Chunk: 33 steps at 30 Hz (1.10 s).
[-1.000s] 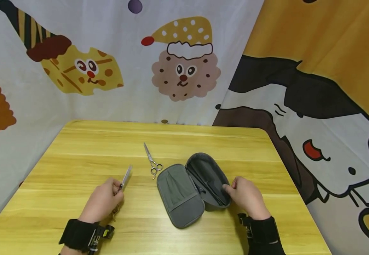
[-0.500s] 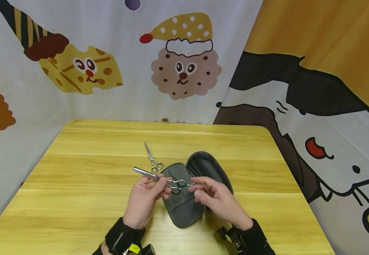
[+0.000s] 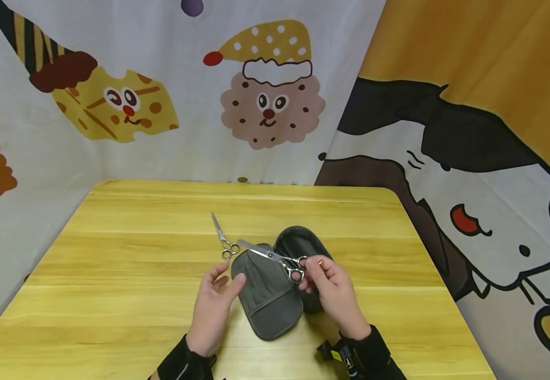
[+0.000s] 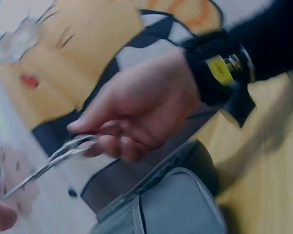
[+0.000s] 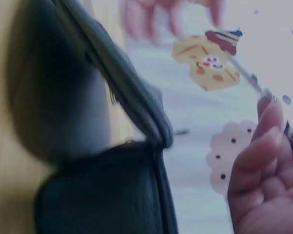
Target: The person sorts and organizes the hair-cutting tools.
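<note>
Right hand (image 3: 326, 282) pinches the finger rings of a pair of scissors (image 3: 275, 257), fingers curled round the handles. Scissors are held in the air just above the open grey case (image 3: 270, 295), blades together, tip pointing away to the left, roughly over the case's hinge line. Left wrist view shows the same grip: right hand (image 4: 136, 112) with the scissors (image 4: 53, 158) sticking out from its fingers, case (image 4: 180, 209) below; picture is blurred.

Left hand (image 3: 214, 306) holds nothing, fingers loosely spread and relaxed, hovering at the left edge of the case, thumb near or over the flat lid half. Cannot tell if it touches the case. It is apart from the scissors in the right hand.

Case lies open on the yellow wooden bench (image 3: 113, 274), near the front middle: flat lid half with a pocket toward the left, deeper dark tray half on the right side, partly under the right hand. Right wrist view is blurred, shows the dark case (image 5: 88, 146) up close and fingers (image 5: 263, 146) of the right hand at the edge of frame.

Second pair of scissors (image 3: 221, 238) lies flat on the bench just behind the case's left corner, blades shut, tip pointing away, rings toward the case, almost touching it. No hand on it.

Both wrists wear black cuffs. Cartoon-print curtains (image 3: 265, 89) hang behind the bench and to the right of it.
</note>
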Each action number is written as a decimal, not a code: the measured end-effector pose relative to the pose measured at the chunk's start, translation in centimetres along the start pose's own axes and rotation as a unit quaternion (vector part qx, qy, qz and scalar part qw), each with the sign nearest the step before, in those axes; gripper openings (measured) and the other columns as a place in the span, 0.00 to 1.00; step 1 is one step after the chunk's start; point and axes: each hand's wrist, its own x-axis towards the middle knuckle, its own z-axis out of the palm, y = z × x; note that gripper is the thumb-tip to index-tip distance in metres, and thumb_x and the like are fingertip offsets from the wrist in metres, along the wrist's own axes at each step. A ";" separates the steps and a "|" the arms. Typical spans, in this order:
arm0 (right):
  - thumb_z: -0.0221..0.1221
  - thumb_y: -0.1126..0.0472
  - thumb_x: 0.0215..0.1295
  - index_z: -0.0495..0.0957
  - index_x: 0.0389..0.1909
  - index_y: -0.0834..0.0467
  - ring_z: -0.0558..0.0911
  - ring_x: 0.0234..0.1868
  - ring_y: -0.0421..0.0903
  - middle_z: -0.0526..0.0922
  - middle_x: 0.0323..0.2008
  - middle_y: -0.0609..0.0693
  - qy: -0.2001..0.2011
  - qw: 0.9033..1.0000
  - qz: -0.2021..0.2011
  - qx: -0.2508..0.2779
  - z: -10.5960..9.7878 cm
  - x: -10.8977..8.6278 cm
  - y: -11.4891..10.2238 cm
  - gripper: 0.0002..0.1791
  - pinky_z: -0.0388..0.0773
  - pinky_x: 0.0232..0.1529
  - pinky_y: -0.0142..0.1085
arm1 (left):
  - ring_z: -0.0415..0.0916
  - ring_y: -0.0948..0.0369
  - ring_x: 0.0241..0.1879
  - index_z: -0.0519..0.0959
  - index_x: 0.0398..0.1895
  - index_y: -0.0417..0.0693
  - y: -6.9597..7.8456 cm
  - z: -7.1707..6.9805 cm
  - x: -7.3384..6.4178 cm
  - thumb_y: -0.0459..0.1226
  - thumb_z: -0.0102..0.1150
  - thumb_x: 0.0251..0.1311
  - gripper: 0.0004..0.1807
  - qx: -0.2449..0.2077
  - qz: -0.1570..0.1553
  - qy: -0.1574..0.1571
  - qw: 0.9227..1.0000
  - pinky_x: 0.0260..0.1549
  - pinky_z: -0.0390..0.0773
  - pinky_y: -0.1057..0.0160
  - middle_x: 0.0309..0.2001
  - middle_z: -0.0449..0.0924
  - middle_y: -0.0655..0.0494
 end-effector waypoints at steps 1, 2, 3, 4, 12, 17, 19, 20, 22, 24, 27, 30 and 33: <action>0.53 0.56 0.85 0.81 0.49 0.70 0.88 0.32 0.38 0.91 0.34 0.49 0.023 1.000 0.019 0.009 -0.1 0.1 0.0 0.18 0.87 0.36 0.31 | 0.63 0.45 0.70 0.53 0.80 0.34 -0.1 -0.5 0.0 0.44 0.62 0.77 0.41 -0.014 -0.023 0.005 1.000 0.69 0.72 0.47 0.78 0.56 0.34; 0.54 0.55 0.85 0.80 0.49 0.70 0.88 0.33 0.38 0.91 0.34 0.47 0.042 0.998 0.036 0.017 -0.2 0.2 0.1 0.19 0.88 0.38 0.31 | 0.59 0.44 0.72 0.47 0.82 0.32 -0.3 -0.9 0.0 0.45 0.58 0.79 0.43 -0.034 -0.045 0.001 0.998 0.71 0.68 0.44 0.79 0.51 0.34; 0.55 0.54 0.85 0.80 0.50 0.71 0.88 0.34 0.38 0.91 0.34 0.47 0.056 0.997 0.050 0.023 -0.2 0.3 0.2 0.21 0.88 0.40 0.31 | 0.58 0.42 0.73 0.42 0.83 0.31 -0.4 -1.2 0.1 0.46 0.54 0.81 0.45 -0.057 -0.066 -0.013 0.996 0.73 0.66 0.42 0.81 0.46 0.32; 0.55 0.53 0.84 0.79 0.50 0.71 0.88 0.35 0.38 0.91 0.34 0.47 0.061 0.996 0.063 0.028 -0.3 0.4 0.4 0.21 0.88 0.42 0.31 | 0.58 0.41 0.73 0.39 0.84 0.29 -0.5 -1.5 0.2 0.47 0.51 0.82 0.46 -0.077 -0.084 -0.030 0.993 0.75 0.65 0.42 0.82 0.42 0.29; 0.55 0.55 0.84 0.78 0.52 0.71 0.85 0.35 0.40 0.90 0.35 0.49 0.049 0.988 0.124 0.076 0.0 0.9 2.2 0.19 0.86 0.44 0.31 | 0.82 0.59 0.44 0.68 0.66 0.29 -2.2 -1.5 1.8 0.41 0.54 0.81 0.24 -0.112 -0.126 -0.187 0.968 0.47 0.83 0.66 0.51 0.84 0.50; 0.56 0.53 0.84 0.79 0.50 0.69 0.86 0.34 0.38 0.90 0.33 0.47 0.079 0.985 0.114 0.099 -0.2 1.1 2.3 0.19 0.87 0.43 0.31 | 0.85 0.65 0.29 0.70 0.63 0.28 -3.5 -1.5 3.4 0.37 0.54 0.82 0.20 -0.066 -0.081 -0.208 0.973 0.28 0.86 0.68 0.37 0.89 0.57; 0.56 0.51 0.83 0.79 0.50 0.69 0.86 0.34 0.38 0.90 0.33 0.46 0.089 0.985 0.110 0.102 -0.4 1.1 2.2 0.21 0.87 0.43 0.31 | 0.84 0.64 0.28 0.70 0.63 0.29 -3.6 -1.5 4.5 0.37 0.53 0.82 0.19 -0.082 -0.065 -0.157 0.982 0.27 0.86 0.68 0.38 0.87 0.56; 0.57 0.51 0.83 0.79 0.51 0.70 0.86 0.34 0.38 0.90 0.33 0.46 0.093 0.985 0.108 0.102 -0.6 1.1 2.0 0.22 0.87 0.42 0.30 | 0.83 0.63 0.28 0.70 0.63 0.29 -3.6 -1.6 5.1 0.37 0.53 0.82 0.18 -0.091 -0.055 -0.131 0.986 0.27 0.86 0.67 0.38 0.86 0.55; 0.57 0.50 0.83 0.80 0.51 0.70 0.86 0.34 0.38 0.90 0.33 0.46 0.101 0.985 0.108 0.093 -0.8 1.1 1.7 0.23 0.88 0.43 0.31 | 0.83 0.62 0.30 0.70 0.62 0.31 -3.6 -1.9 6.2 0.36 0.52 0.83 0.17 -0.111 -0.036 -0.089 0.989 0.31 0.88 0.66 0.39 0.84 0.55; 0.56 0.50 0.84 0.80 0.51 0.70 0.85 0.34 0.39 0.90 0.33 0.46 0.103 0.985 0.111 0.080 -1.1 1.1 1.5 0.23 0.87 0.43 0.31 | 0.85 0.61 0.33 0.69 0.63 0.34 -3.4 -2.4 7.1 0.36 0.50 0.84 0.15 -0.125 -0.019 -0.060 0.990 0.35 0.89 0.64 0.40 0.83 0.55; 0.55 0.49 0.84 0.80 0.51 0.71 0.83 0.32 0.40 0.89 0.32 0.46 0.108 0.985 0.116 0.063 -1.5 1.2 1.3 0.25 0.86 0.41 0.32 | 0.86 0.61 0.37 0.67 0.60 0.37 -3.4 -3.3 7.9 0.36 0.48 0.84 0.12 -0.147 -0.009 -0.040 0.988 0.40 0.91 0.62 0.43 0.80 0.56; 0.55 0.49 0.84 0.80 0.52 0.72 0.82 0.31 0.40 0.89 0.32 0.46 0.106 0.986 0.118 0.050 -1.8 1.4 1.3 0.25 0.85 0.39 0.33 | 0.86 0.61 0.38 0.66 0.59 0.38 -3.5 -3.9 8.3 0.36 0.49 0.84 0.11 -0.157 -0.010 -0.039 0.987 0.44 0.92 0.60 0.44 0.77 0.56; 0.55 0.51 0.85 0.80 0.50 0.71 0.81 0.30 0.40 0.89 0.31 0.47 0.097 0.986 0.131 0.038 -1.8 1.4 1.5 0.23 0.84 0.38 0.33 | 0.87 0.60 0.39 0.65 0.62 0.38 -3.6 -4.1 8.4 0.35 0.49 0.84 0.13 -0.157 -0.015 -0.045 0.987 0.47 0.92 0.58 0.47 0.75 0.54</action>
